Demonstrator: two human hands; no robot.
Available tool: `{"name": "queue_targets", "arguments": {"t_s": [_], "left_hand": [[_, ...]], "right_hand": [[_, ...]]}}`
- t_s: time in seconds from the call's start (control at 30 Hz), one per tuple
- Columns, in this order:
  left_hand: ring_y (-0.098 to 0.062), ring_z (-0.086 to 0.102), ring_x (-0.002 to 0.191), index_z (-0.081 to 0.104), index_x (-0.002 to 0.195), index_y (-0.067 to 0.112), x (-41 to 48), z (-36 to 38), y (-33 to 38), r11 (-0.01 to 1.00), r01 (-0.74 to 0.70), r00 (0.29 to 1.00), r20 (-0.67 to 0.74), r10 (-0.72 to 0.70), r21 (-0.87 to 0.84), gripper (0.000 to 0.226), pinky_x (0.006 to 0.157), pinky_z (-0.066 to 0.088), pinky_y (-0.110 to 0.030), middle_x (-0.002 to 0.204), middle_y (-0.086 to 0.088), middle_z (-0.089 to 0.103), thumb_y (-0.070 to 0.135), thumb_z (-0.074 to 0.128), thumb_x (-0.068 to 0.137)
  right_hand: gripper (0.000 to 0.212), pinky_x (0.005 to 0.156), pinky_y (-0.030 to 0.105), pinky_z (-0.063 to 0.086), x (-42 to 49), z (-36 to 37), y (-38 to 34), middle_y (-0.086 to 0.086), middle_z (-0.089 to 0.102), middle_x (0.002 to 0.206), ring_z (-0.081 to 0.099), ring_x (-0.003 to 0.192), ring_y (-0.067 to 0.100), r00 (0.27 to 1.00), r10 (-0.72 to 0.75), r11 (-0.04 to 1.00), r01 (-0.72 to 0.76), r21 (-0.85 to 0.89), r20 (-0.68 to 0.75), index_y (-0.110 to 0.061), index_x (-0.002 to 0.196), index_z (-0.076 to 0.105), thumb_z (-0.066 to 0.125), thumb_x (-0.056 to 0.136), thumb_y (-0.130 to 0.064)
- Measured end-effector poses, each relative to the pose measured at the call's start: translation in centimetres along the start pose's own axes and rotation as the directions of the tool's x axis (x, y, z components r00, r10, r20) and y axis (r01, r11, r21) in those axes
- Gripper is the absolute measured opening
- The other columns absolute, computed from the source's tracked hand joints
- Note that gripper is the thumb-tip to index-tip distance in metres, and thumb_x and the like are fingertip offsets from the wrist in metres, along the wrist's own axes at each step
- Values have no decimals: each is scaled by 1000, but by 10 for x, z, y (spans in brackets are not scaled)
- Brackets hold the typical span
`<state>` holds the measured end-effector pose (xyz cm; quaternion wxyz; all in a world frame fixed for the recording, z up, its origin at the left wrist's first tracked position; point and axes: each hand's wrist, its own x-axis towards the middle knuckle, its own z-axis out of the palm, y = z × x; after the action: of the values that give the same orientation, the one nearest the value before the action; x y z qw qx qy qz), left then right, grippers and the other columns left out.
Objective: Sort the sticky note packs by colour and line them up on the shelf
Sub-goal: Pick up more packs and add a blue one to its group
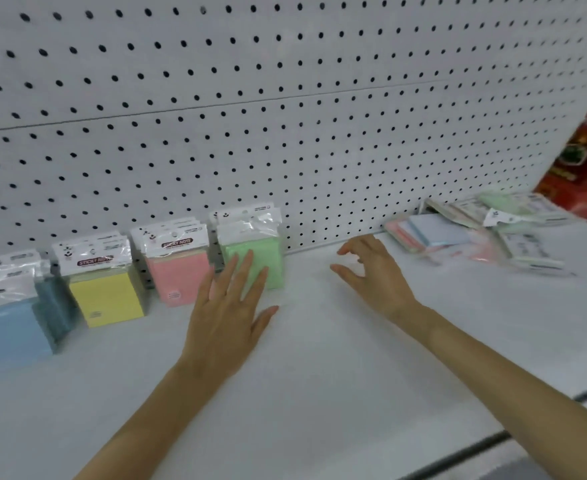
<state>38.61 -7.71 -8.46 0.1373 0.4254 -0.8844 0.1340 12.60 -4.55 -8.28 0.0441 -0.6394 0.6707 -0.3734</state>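
Observation:
Sticky note packs stand in colour rows along the pegboard: blue packs [6,317] at far left, yellow packs [106,296], pink packs [179,271] and green packs [261,251]. My left hand [229,306] lies flat with straight fingers, its fingertips against the front of the green packs. To the right, my right hand [371,271] hovers over the white shelf [320,358] with fingers loosely spread and holds nothing. A loose, blurred heap of mixed packs [475,237] lies flat at the right.
The white pegboard [285,116] forms the back wall. A red printed box [583,168] stands at the far right behind the heap. The shelf's front edge [493,441] runs diagonally at lower right.

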Motion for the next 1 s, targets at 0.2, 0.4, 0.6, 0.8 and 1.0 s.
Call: {"name": "queue_targets", "arguments": {"t_s": [0.2,0.4,0.6,0.8,1.0], "left_hand": [[-31,37,138,46,141,14,68,-13,78,991,-64,997,-50,58,-117,64,113,23,-45,151,-14,37,54,23,96],[-22,29,143,40,145,18,131,18,193,954,-40,999,5,43,-296,73,116,17,-34,156,-5,28,62,11,94],[-30,39,137,51,137,12,188,45,287,940,42,995,96,-9,-338,82,113,23,-48,147,-13,43,64,5,94],[-20,21,146,35,147,21,169,51,303,921,228,973,101,-206,-315,86,117,13,-42,156,-2,27,70,-3,88],[-21,35,139,43,143,23,107,25,340,928,221,964,209,-162,-299,67,113,14,-36,151,-1,37,59,10,97]], "right_hand": [[37,92,35,43,-19,-102,79,7,53,132,52,116,27,991,-36,919,83,-385,128,-14,117,62,60,89,-38],[49,107,30,31,-14,-190,196,0,39,147,38,134,20,980,122,925,-55,-375,157,-24,135,49,52,91,-46],[105,117,21,9,-46,-228,285,-15,15,155,13,143,4,889,116,961,13,-277,443,-29,148,28,5,67,-91],[40,98,12,21,-19,-240,295,-9,47,139,34,125,6,935,68,998,-65,-20,348,-25,130,55,46,95,-41],[56,112,17,3,-30,-232,312,-12,15,156,7,144,5,883,-13,997,46,-59,470,-28,147,30,42,95,-45]]}}
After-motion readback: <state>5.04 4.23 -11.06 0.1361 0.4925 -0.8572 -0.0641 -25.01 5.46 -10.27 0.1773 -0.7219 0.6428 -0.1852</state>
